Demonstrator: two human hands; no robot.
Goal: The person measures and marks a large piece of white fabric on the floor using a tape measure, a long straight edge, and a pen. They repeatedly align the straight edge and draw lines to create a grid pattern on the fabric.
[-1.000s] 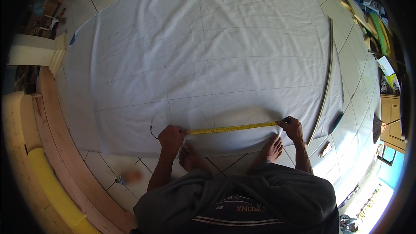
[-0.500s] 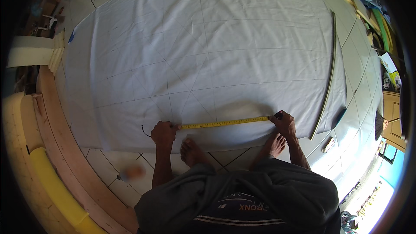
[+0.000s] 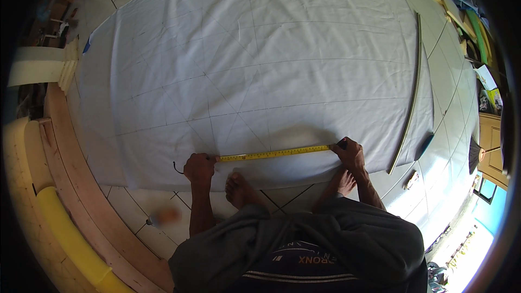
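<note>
Near the white cloth's (image 3: 260, 59) near edge, the left hand (image 3: 199, 167) and right hand (image 3: 350, 153) each pinch an end of the taut yellow tape measure (image 3: 274, 154).

small green-and-white package (image 3: 493, 97) (blurred), far right edge

A yellow tape measure (image 3: 274, 154) is held stretched along the near edge of a white cloth (image 3: 260, 65) on the tiled floor (image 3: 135, 206), pinned by the left hand (image 3: 199, 167) and right hand (image 3: 350, 153).
</note>
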